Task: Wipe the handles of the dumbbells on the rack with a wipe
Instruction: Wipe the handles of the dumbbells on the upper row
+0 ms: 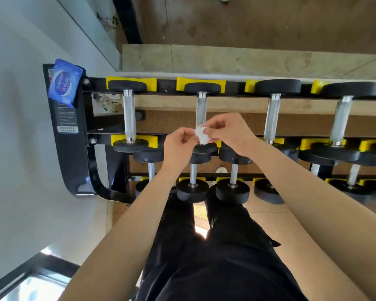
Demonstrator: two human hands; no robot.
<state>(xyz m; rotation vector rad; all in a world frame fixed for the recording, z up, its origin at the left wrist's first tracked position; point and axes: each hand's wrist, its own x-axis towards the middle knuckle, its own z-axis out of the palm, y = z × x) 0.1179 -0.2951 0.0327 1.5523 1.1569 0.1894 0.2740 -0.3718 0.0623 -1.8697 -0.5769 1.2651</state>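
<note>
Head view is showing the rack (70,148) holding dumbbells (278,86); over the second upper handle (201,109), the left hand (178,148) and right hand (228,133) are pinching the crumpled wipe (201,135) between their fingers (213,126). Probably it is needing spreading open first, then wrapping around the handle.

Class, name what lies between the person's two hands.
A crumpled white wipe, pinched by the left hand and the right hand, in the head view.

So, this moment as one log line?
left hand: pinches wipe | right hand: pinches wipe | where: over second top-row handle | contact: unclear
</note>
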